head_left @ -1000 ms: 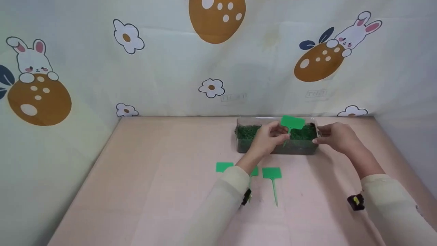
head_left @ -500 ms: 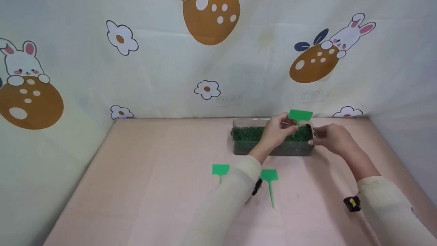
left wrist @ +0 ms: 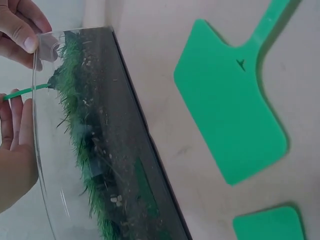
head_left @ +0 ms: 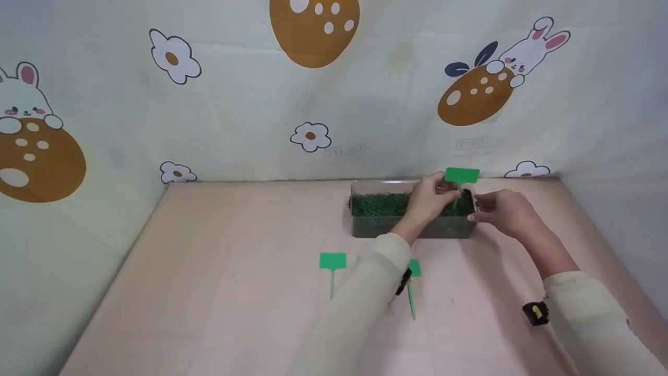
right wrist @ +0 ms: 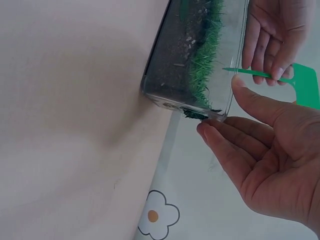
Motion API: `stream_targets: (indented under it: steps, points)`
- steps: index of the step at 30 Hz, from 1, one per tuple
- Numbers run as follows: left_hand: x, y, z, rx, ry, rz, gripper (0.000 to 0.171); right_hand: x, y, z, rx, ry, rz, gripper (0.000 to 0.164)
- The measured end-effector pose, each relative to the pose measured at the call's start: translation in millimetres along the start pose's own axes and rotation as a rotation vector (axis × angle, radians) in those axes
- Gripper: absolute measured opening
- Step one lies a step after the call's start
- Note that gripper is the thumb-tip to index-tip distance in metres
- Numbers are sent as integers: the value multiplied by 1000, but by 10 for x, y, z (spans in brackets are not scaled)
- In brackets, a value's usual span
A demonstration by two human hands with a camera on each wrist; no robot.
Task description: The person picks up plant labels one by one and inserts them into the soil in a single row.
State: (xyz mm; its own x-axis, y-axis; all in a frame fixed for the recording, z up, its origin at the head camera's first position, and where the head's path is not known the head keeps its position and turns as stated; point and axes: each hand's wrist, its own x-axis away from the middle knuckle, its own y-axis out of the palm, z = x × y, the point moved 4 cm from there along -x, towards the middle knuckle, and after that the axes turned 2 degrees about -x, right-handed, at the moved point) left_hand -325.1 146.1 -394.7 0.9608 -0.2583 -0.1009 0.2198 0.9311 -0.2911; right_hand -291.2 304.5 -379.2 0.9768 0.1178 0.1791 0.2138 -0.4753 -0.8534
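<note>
Left hand [head_left: 430,198] pinching a green tag [head_left: 462,175] over the grass [head_left: 380,206].
From my remote seat I'm seeing its thumb and fingertips squeezing the upper stem, the flat head standing above them and the pointed end aiming downward at the right end of the clear box [head_left: 383,228] (whether it's touching the grass, I can't tell). The right hand [head_left: 509,209] is gripping that same end, its thumb pressing near the rim and its fingers bending against the end wall.
</note>
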Motion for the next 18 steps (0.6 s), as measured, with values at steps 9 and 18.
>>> stream_targets:
  steps: [9,18]
  points:
    - [-79,143,-23,-133,-55,17,16,18,20,-6,-4,-19,19,64]
    - [-136,212,-35,-261,-104,24,14,35,2,5,-17,-20,34,64]
